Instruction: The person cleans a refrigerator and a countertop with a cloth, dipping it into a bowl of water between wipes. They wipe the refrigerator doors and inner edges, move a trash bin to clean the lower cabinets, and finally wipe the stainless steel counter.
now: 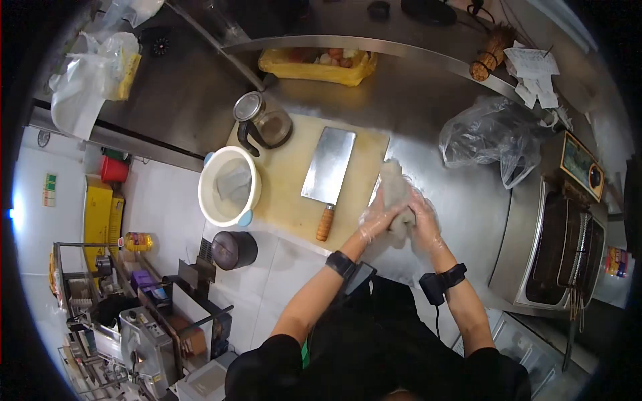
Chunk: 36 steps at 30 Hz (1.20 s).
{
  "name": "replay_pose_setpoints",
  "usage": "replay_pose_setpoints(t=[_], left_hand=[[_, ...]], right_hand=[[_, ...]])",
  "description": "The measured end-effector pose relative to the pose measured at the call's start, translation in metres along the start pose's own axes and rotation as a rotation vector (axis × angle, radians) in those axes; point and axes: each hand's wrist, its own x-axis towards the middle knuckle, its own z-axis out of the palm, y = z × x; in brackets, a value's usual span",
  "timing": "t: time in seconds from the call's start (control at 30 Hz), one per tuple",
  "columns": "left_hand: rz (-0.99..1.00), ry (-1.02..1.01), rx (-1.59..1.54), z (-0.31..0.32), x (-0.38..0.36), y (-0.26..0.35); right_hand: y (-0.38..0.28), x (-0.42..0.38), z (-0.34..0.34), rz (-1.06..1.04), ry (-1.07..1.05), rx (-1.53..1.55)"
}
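Note:
In the head view, my left hand (378,215) and my right hand (422,215) are close together, in thin clear plastic gloves. Both are closed around a crumpled grey-beige cloth (394,182), which bunches up between them above the steel counter. To their left, a cleaver (332,167) with a wooden handle lies flat on a pale cutting board (284,200). A white basin (204,194) with blue handles stands at the board's left edge, holding a greyish piece I cannot make out. Behind it is a glass jug (273,127) with a black handle and metal lid.
A yellow-lined tray (314,72) sits under the back shelf. At the right are a crumpled clear plastic bag (488,137) and a steel oven (528,247). A bamboo brush (493,52) stands at the shelf edge. Below left, a dark bin (234,250) is on the floor.

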Motion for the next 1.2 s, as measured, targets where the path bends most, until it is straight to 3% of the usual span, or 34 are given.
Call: replay_pose_setpoints(t=[0.03, 0.07, 0.1, 0.17, 0.2, 0.23, 0.33, 0.4, 0.5, 0.57, 0.63, 0.67, 0.73, 0.8, 0.87, 0.9, 0.97, 1.03, 1.1, 1.17, 1.2], left_hand=[[0.005, -0.004, 0.0, -0.003, 0.006, 0.006], [-0.054, -0.034, -0.253, -0.008, 0.011, 0.018], [-0.115, -0.066, -0.506, -0.013, 0.018, 0.025], [-0.135, 0.027, -0.429, -0.029, 0.044, 0.027], [-0.112, 0.124, -0.263, -0.047, 0.057, 0.031], [-0.087, 0.22, -0.099, -0.065, 0.071, 0.036], [0.056, 0.491, 0.113, -0.126, 0.137, 0.021], [0.155, 0.576, 0.234, -0.18, 0.21, -0.015], [0.066, 0.452, 1.308, -0.253, 0.291, -0.033], [0.028, 0.583, 0.81, -0.265, 0.274, 0.0], [0.393, 0.192, 1.898, -0.285, 0.277, 0.0], [0.466, 0.113, 2.025, -0.29, 0.291, -0.012], [0.423, 0.097, 1.891, -0.29, 0.318, -0.041], [0.502, 0.041, 1.891, -0.284, 0.349, -0.077], [0.818, -0.092, 2.123, -0.295, 0.395, -0.142], [0.632, 0.017, 1.476, -0.227, 0.343, -0.068], [0.898, 0.115, 1.281, -0.185, 0.344, -0.068], [0.583, -0.454, 1.583, -0.162, 0.389, -0.094], [0.565, -0.12, 1.178, -0.091, 0.342, -0.052], [0.82, -0.138, 1.294, -0.062, 0.389, -0.124], [0.824, -0.14, 1.287, -0.057, 0.388, -0.126]], right_hand=[[-0.051, 0.012, 0.002, 0.268, 0.03, 0.389], [-0.056, 0.016, -0.002, 0.264, 0.035, 0.386], [-0.058, 0.02, -0.004, 0.285, 0.037, 0.258], [-0.033, 0.02, -0.006, 0.208, 0.122, -0.077], [-0.008, 0.016, -0.01, 0.109, 0.198, -0.286], [-0.004, 0.012, -0.017, 0.221, 0.238, -0.521], [0.043, -0.019, -0.033, 0.177, 0.217, -0.999], [0.046, -0.029, -0.038, 0.162, 0.175, -1.084], [0.055, -0.031, -0.038, 0.159, 0.134, -1.167], [0.059, -0.034, -0.036, 0.181, 0.143, -1.173], [0.06, -0.033, -0.038, 0.203, 0.126, -1.164], [0.058, -0.033, -0.039, 0.216, 0.13, -1.172], [0.053, -0.031, -0.039, 0.179, 0.137, -1.16], [0.052, -0.028, -0.041, 0.18, 0.148, -1.146], [0.049, -0.028, -0.04, 0.183, 0.158, -1.124], [0.047, -0.026, -0.04, 0.163, 0.171, -1.098], [0.047, -0.025, -0.041, 0.144, 0.186, -1.074], [0.047, -0.025, -0.041, 0.153, 0.174, -1.074], [0.05, -0.025, -0.041, 0.156, 0.17, -1.073], [0.05, -0.03, -0.043, 0.167, 0.172, -1.081], [0.049, -0.029, -0.044, 0.159, 0.167, -1.061]])
